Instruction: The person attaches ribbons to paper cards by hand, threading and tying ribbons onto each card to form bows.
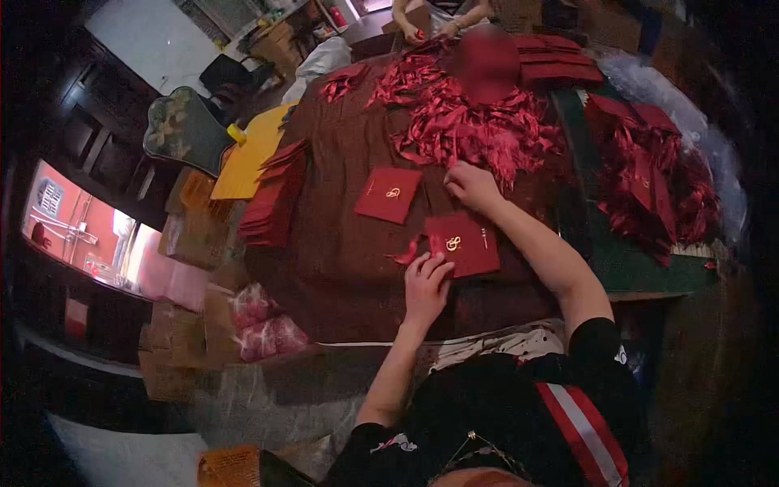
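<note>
A red pouch with gold print (464,245) lies flat on the brown cloth (324,252) in front of me. My left hand (428,280) rests on its lower left edge, fingers spread, beside a short red ribbon (406,253) that sticks out to the left. Above the pouch, my right hand (472,187) has its fingers drawn together at the near edge of a big heap of red ribbons (479,134); whatever is between the fingertips is too small to make out. Another red pouch with gold print (388,195) lies up and to the left, touched by neither hand.
Stacked red pouches (276,199) line the table's left side by a yellow board (253,154). More pouches and ribbons (649,174) lie on a green surface (649,272) at right. Across the table are another person's hands (430,34) and more red stacks (560,61).
</note>
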Tool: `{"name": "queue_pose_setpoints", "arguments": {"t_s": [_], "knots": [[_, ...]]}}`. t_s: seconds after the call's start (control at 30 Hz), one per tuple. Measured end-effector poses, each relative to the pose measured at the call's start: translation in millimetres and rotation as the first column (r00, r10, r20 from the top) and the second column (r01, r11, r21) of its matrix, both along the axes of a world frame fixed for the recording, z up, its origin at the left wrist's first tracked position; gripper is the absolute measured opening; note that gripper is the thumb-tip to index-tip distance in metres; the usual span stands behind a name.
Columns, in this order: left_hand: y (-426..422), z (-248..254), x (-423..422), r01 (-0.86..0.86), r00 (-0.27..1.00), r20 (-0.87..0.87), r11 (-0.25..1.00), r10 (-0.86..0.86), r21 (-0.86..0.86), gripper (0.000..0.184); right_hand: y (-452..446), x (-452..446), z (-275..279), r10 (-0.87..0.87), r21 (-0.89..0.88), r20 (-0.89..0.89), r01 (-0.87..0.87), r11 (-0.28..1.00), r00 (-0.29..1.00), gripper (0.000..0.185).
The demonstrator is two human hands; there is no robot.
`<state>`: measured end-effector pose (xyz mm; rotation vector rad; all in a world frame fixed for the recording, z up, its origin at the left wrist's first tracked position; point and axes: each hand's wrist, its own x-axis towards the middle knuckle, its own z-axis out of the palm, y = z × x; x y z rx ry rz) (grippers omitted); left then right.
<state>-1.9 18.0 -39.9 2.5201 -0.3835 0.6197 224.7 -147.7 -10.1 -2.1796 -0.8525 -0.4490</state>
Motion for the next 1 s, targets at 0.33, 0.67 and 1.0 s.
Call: {"name": "queue_pose_setpoints", "arguments": {"t_s": [0.33, 0.67, 1.0], "knots": [[11.2, 43.9, -16.0, 0.007, 0.964, 0.263, 0.995, -0.032, 0.095, 0.035, -76.1, -158.6, 112.5, 0.166, 0.799, -0.210, 0.071, 0.598, 0.964, 0.013], [21.9, 92.3, 64.4, 0.038, 0.958, -0.244, 0.909, -0.151, -0.414, 0.025, -61.6, -186.7, 124.9, 0.083, 0.546, 0.042, -0.092, 0.833, 0.996, 0.012], [-8.3, 47.2, 63.5, -0.428, 0.900, 0.098, 0.904, 0.425, 0.016, 0.041, -15.7, -143.2, 7.1, 0.166, 0.370, -0.745, 0.194, 0.909, 0.646, 0.024]]}}
